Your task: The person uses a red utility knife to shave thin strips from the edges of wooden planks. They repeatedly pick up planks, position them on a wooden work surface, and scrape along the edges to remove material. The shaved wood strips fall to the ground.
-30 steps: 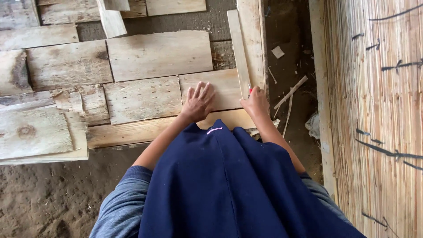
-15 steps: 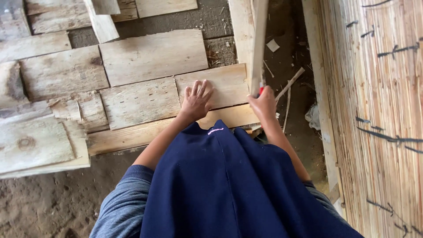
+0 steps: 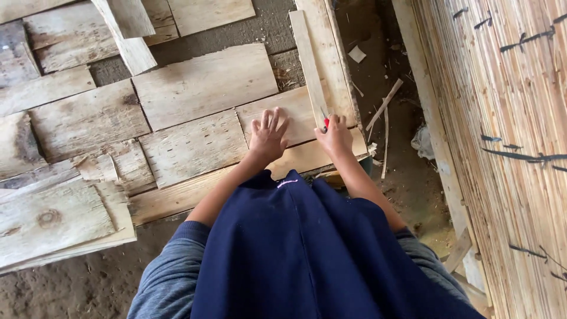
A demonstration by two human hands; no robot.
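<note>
Left hand: the left hand (image 3: 267, 134) lies flat, fingers spread, palm down on a short pale board (image 3: 295, 115) at frame centre; it holds nothing and only presses.
Right hand: the right hand (image 3: 335, 136) is closed around a small red-tipped marker (image 3: 326, 122), just right of centre; the tip sits against the edge of a narrow wooden strip (image 3: 311, 65).
Narrow strip: runs from the upper centre of the frame down to the right hand, lying across the board like a straightedge, beside a wider plank (image 3: 332, 59) on its right.
Step in hand: judged to be marking a line on the board along the strip.
Doing it well: keep the flat hand's weight on the board so it cannot slide; keep the marker tip tight to the strip's edge; draw in one steady pass; watch that the strip does not pivot, since neither hand visibly pins it.
Surface: rough, weathered boards (image 3: 88, 121) lie side by side on the left half of the frame, over bare sandy ground (image 3: 71, 289) at lower left.
Room: a wall of thin bound reeds (image 3: 508, 118) fills the right edge; wood scraps (image 3: 384, 103) and chips litter the dirt strip beside it.
Clothing: a dark blue garment (image 3: 307, 254) hangs down at lower centre.
</note>
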